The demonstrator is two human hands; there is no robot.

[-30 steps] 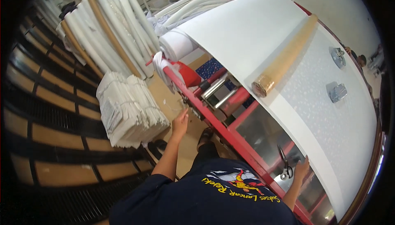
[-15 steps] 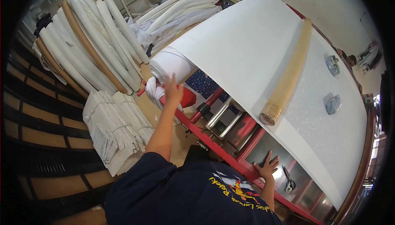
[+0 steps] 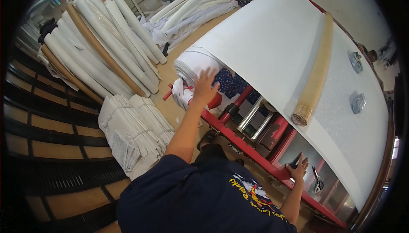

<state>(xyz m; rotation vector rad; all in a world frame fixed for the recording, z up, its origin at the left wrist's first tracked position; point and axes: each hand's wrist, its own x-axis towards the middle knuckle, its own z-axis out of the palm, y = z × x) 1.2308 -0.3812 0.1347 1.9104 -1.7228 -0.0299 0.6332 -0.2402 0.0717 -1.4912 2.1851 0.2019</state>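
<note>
My left hand [image 3: 205, 86] is open, fingers spread, over the near end of a thick white fabric roll [image 3: 192, 61]. Whether it touches the roll cannot be told. Bunched white cloth [image 3: 182, 97] hangs below that end. From the roll, a wide white fabric sheet [image 3: 268, 30] stretches across the red-framed machine [image 3: 243, 141]. My right hand [image 3: 299, 168] is open too, fingers apart, at the machine's near edge by a grey metal panel. Scissors [image 3: 318, 180] lie just right of it. A long tan wrapped roll [image 3: 316, 69] rests on the sheet.
Two plastic-wrapped bundles [image 3: 358, 103] sit on the sheet's right part. Tied stacks of folded white material [image 3: 128, 133] stand at left, with upright white and brown rolls [image 3: 100, 41] behind. More rolls [image 3: 191, 7] lie farther back. Another person [image 3: 372, 56] is at the far right.
The view has shifted, so the machine appears farther right. My left hand has moved slightly up and right near the roll's end. My right hand stays by the scissors.
</note>
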